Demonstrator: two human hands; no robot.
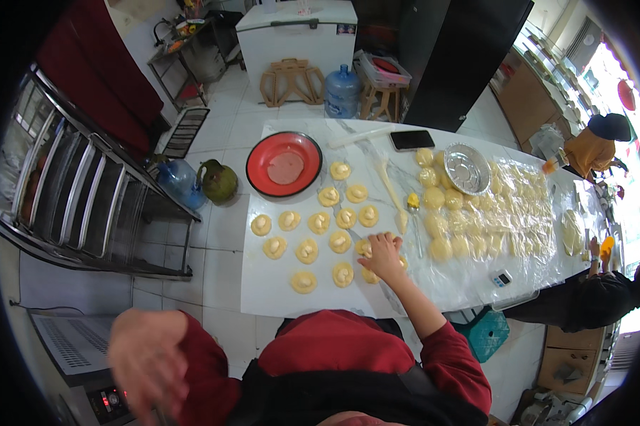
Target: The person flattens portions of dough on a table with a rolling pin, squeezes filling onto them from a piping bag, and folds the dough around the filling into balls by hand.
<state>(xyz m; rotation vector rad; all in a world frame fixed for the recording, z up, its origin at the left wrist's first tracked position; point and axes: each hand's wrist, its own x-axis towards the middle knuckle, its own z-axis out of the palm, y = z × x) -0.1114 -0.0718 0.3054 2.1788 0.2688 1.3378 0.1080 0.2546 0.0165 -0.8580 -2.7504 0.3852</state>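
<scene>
My right hand (384,258) reaches over the white marble-patterned table (263,299), its thumb and fingers apart and touching a flattened yellow dough round (363,248). Parts of the rounds beneath it are hidden. Several more rounds, each with a pale lump on top, are spread to its left, among them a dough round (306,250). My left hand (146,358) is off the table at the lower left, smeared by motion. A red bowl with a black rim (255,165) holds a flat layer of pinkish paste. Right of the rounds lie a long strip of dough (391,186) and a thin spoon (418,231) with yellow stuff.
Clear plastic sheet (526,220) covers rows of smooth dough balls; a foil dish (466,169) rests on some. A phone (412,140) and small timer (501,277) lie nearby. A metal tray rack (86,192) stands left. Two other people (597,145) are at the right.
</scene>
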